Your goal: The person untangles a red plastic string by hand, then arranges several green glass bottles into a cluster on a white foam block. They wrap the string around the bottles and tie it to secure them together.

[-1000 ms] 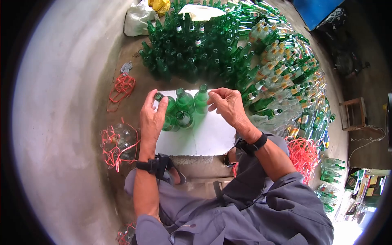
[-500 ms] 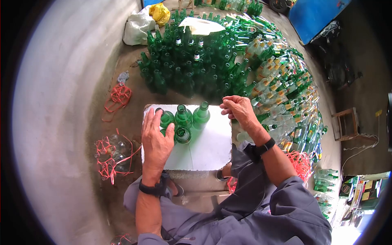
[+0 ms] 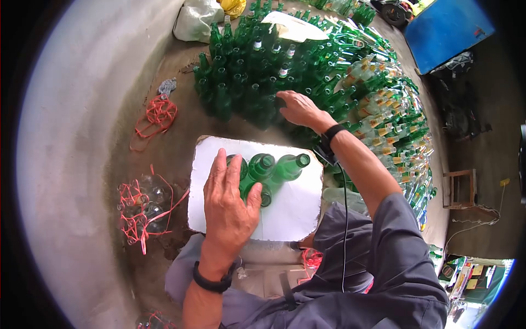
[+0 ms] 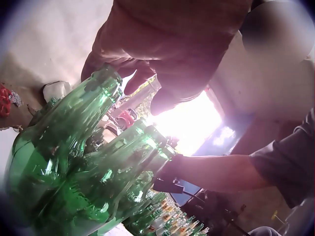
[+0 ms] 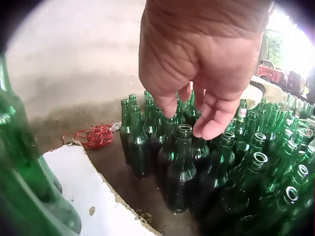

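Note:
A small group of green glass bottles (image 3: 261, 167) stands upright on a white board (image 3: 290, 222) in front of the person. The left hand (image 3: 230, 211) reaches over the near-left side of this group, its fingers extended and thumb apart. In the left wrist view its fingers hang beside the neck of a green bottle (image 4: 74, 128). The right hand (image 3: 302, 111) is stretched out to the standing mass of green bottles beyond the board. In the right wrist view its loose fingers (image 5: 216, 118) hang right above the mouth of a dark green bottle (image 5: 182, 167), thumb apart.
Many more bottles, some clear with labels (image 3: 383, 104), spread along the right. Red strapping (image 3: 159, 115) lies on the left floor near strapped clear bottles (image 3: 156, 211). A pale sheet (image 3: 296, 26) lies over the bottles behind. A wooden frame (image 3: 472, 189) stands far right.
The right hand has left the board's bottles and moved forward to the floor bottles. The left hand has shifted from the far-left bottle's neck to over the group's near-left side.

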### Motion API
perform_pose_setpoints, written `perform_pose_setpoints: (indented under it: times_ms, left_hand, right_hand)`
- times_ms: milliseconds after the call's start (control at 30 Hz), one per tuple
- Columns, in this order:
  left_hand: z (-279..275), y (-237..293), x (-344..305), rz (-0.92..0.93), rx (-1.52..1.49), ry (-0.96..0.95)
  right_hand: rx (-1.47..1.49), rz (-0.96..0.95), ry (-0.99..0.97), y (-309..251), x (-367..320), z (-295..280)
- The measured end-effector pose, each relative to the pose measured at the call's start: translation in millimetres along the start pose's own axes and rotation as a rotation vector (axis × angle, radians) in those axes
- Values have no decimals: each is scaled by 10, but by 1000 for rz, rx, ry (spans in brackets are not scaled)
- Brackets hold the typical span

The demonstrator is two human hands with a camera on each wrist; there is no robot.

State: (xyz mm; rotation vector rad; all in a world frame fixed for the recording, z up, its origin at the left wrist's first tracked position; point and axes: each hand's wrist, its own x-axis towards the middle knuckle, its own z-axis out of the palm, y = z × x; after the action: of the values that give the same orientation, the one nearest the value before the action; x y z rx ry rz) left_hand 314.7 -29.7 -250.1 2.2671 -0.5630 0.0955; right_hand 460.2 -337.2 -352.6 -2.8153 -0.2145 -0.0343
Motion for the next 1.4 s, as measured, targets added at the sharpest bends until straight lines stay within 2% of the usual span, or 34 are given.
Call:
perform_pose_setpoints:
  times_ms: [200, 367, 467, 600, 733, 800, 1033, 1200, 1267, 1400]
  left_hand:
    - [-26, 6, 15, -16, 21, -37]
    - [-16, 21, 1, -34, 7, -82]
    - [-30, 25, 5, -30, 7, -85]
    - [-25, 16, -7, -28, 12, -82]
    - [0, 6, -19, -16, 15, -67]
    - [4, -1, -13, -12, 16, -57]
    - [11, -6, -2, -4, 29, -48]
    - [39, -24, -23, 5, 13, -34]
    - [37, -34, -51, 40, 13, -10]
    - [14, -104, 46, 16, -136, 24]
  right_hand:
    - [-5, -57, -132, 162, 376, 450]
    - [-129, 2, -290, 194, 481, 496]
    - [-194, -29, -206, 218, 522, 597]
    - [-255, -30, -236, 192, 435, 742]
    - [-155, -36, -264, 198, 288, 682]
    - [-78, 30, -202, 226, 225, 642]
    - [-42, 180, -182, 87, -35, 64]
    - [3, 165, 5, 109, -346, -326]
    - [-18, 173, 23, 57, -528, -543]
    - [-94, 227, 174, -177, -951, -1029]
